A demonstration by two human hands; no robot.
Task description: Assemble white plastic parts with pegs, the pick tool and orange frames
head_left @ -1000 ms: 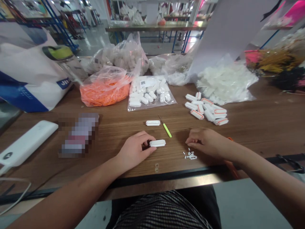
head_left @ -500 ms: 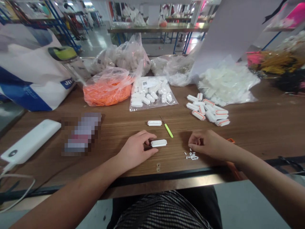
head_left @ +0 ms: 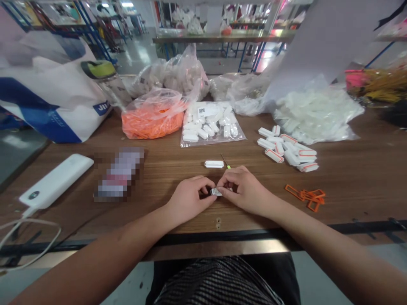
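**Small white connector pinched between two hands over a wooden table**

At the centre of the frame, a small white connector (head_left: 216, 192) is pinched between the left hand (head_left: 190, 198) and the right hand (head_left: 246, 191), just above the wooden table (head_left: 349, 178). Both sets of fingers are curled nearly closed on its ends, thumb against forefinger, seemingly so that the tiny piece is steadied from both sides. Whether anything else is gripped in the right fingers cannot be told. Just above the hands a second white connector (head_left: 214, 164) is laid flat. A green-tipped tool (head_left: 227, 164) is half hidden behind the right hand. Both appear to be kept within easy reach. At the right, orange clips (head_left: 305, 196) are scattered, and above them a pile of orange-trimmed white pieces (head_left: 288, 148) is gathered. A clear bag of white parts (head_left: 211, 125) and an orange-filled bag (head_left: 152, 116) are set further back.
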